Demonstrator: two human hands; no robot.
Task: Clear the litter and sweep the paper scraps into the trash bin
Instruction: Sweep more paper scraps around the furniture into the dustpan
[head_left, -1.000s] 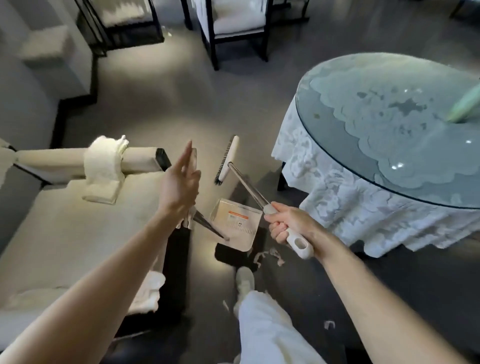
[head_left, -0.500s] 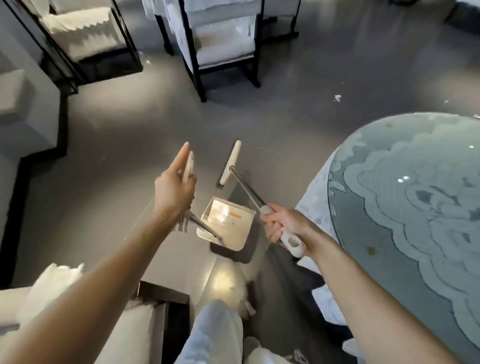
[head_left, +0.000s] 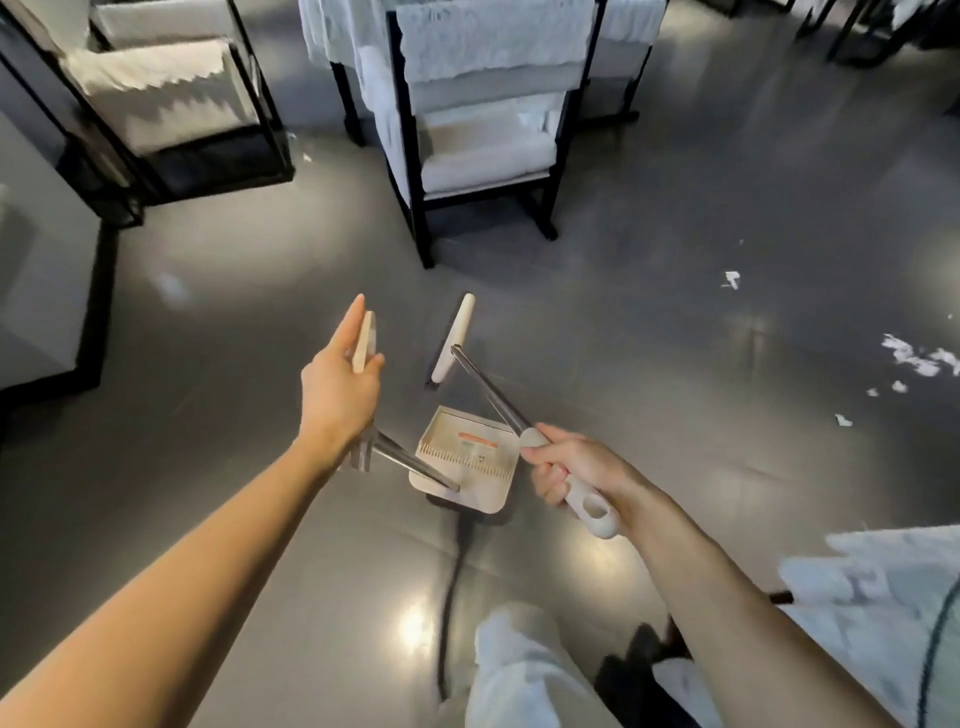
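My left hand (head_left: 340, 384) holds the cream grip of a long-handled dustpan; its metal shaft runs down to the white pan (head_left: 467, 460), which hangs just above the grey floor. My right hand (head_left: 569, 467) grips the white handle of a broom, whose shaft slants up-left to the cream brush head (head_left: 453, 338) beyond the pan. White paper scraps (head_left: 914, 361) lie on the floor at the right, with one more scrap (head_left: 731, 279) farther off. No trash bin is in view.
A black-framed chair with white cushions (head_left: 483, 135) stands straight ahead, another (head_left: 150, 104) at the far left. A low white block (head_left: 47, 270) edges the left side. White lace tablecloth (head_left: 878, 587) shows at the lower right. My white-trousered leg (head_left: 519, 670) is below.
I have turned and walked away from the round glass table and the sofa; the chairs are nearer and new scraps appear on the right. Both hands carry broom and dustpan as before.
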